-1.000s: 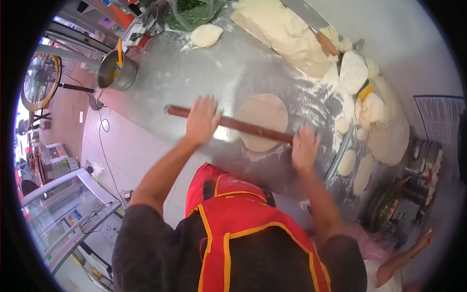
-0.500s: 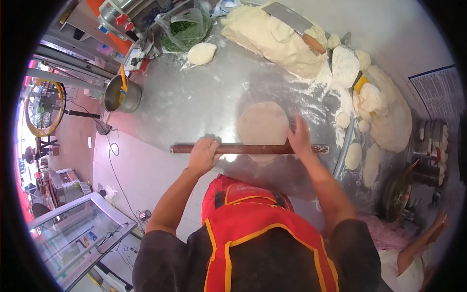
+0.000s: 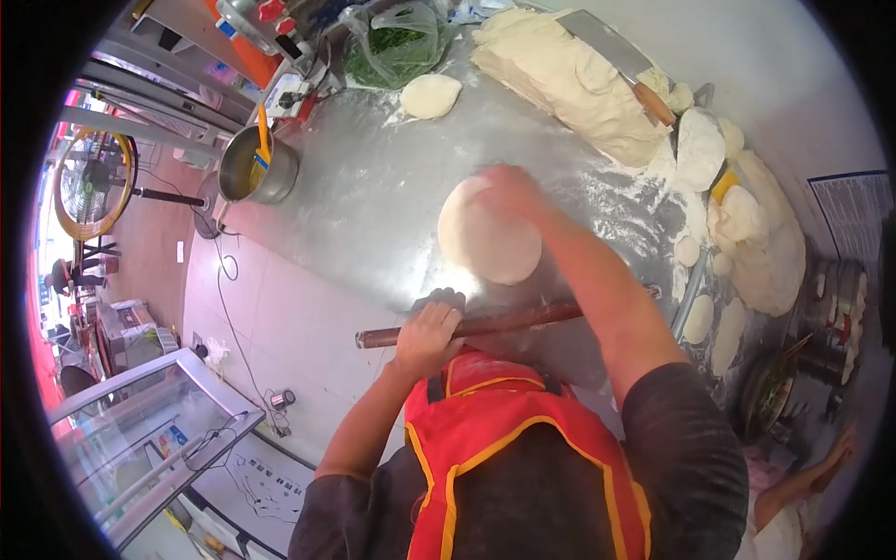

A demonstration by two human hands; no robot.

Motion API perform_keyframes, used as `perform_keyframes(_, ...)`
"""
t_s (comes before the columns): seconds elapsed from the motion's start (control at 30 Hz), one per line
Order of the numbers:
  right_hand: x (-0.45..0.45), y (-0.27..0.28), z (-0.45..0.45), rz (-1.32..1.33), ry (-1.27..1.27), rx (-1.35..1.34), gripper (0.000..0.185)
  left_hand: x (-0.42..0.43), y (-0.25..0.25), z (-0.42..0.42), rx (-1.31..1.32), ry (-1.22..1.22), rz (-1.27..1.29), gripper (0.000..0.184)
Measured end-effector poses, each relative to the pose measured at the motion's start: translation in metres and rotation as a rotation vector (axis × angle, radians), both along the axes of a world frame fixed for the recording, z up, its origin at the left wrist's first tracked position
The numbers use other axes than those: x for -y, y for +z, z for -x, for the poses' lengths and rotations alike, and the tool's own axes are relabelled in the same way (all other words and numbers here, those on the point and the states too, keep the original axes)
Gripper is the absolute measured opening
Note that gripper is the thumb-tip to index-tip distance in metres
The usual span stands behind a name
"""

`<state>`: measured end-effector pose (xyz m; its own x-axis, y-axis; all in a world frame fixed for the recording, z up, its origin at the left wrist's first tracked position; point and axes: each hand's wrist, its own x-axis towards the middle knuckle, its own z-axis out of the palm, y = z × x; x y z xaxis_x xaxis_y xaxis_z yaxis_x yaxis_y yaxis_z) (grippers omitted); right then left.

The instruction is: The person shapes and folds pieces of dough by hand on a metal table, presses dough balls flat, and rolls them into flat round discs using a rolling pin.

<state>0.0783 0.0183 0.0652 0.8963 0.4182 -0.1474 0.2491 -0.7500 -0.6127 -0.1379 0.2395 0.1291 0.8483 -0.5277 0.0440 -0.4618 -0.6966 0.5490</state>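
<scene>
My left hand (image 3: 429,338) is wrapped round the left part of a long dark-red rolling pin (image 3: 523,320), which lies slightly slanted along the near edge of the steel table (image 3: 355,187). Beyond the pin a flat, round sheet of dough (image 3: 495,247) rests on the steel. Over its far edge is my right hand (image 3: 509,194), smeared by motion, so its fingers cannot be made out. The right forearm crosses above the pin's right part.
A big dough slab (image 3: 560,89) lies at the back under a wooden-handled cleaver (image 3: 607,47). More dough (image 3: 761,252) and small pieces are at right. A pot (image 3: 271,177), a bag of chopped greens (image 3: 397,51) and a dough piece (image 3: 430,96) stand left. Another person's arm (image 3: 793,485) shows lower right.
The rolling pin has come back toward my body and tilted, still in my left hand. My right hand has left the pin and moved to the dough sheet's far edge. The view has shifted slightly.
</scene>
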Motion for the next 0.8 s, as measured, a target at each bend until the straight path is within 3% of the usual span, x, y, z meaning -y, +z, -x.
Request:
perform_keyframes(0.07, 0.043, -0.021, 0.017, 0.021, -0.256, 0.09, 0.042, 0.0, -0.001, -0.004, 0.017, -0.012, -0.004, 0.034)
perform_keyframes(0.2, 0.12, 0.001, 0.118, -0.359, -0.549, -0.497, 0.035, -0.005, -0.009, -0.007, 0.037, -0.042, -0.043, 0.034)
perform_keyframes(0.27, 0.144, 0.024, 0.18, 0.019, -0.592, -0.299, 0.032, -0.004, -0.012, -0.011, 0.04, -0.034, -0.068, 0.034)
perform_keyframes(0.37, 0.161, 0.05, 0.245, 0.266, -0.474, 0.021, 0.04, 0.008, -0.014, -0.029, 0.041, 0.011, -0.161, 0.037)
perform_keyframes(0.43, 0.16, 0.035, 0.269, 0.391, -0.423, 0.265, 0.045, 0.024, -0.028, -0.046, 0.162, 0.087, -0.054, 0.04)
perform_keyframes(0.5, 0.155, 0.015, 0.264, 0.43, -0.549, 0.268, 0.047, 0.042, -0.046, -0.067, 0.122, 0.159, -0.149, 0.058)
perform_keyframes(0.57, 0.159, 0.003, 0.243, 0.498, -0.618, 0.287, 0.05, 0.06, -0.05, -0.1, 0.172, 0.175, -0.26, 0.064)
perform_keyframes(0.67, 0.18, 0.003, 0.173, 0.579, -0.652, 0.313, 0.053, 0.089, -0.054, -0.167, 0.233, 0.152, -0.384, 0.064)
perform_keyframes(0.8, 0.212, 0.001, 0.095, 0.528, -0.703, 0.416, 0.056, 0.117, -0.057, -0.236, 0.332, 0.181, -0.275, 0.062)
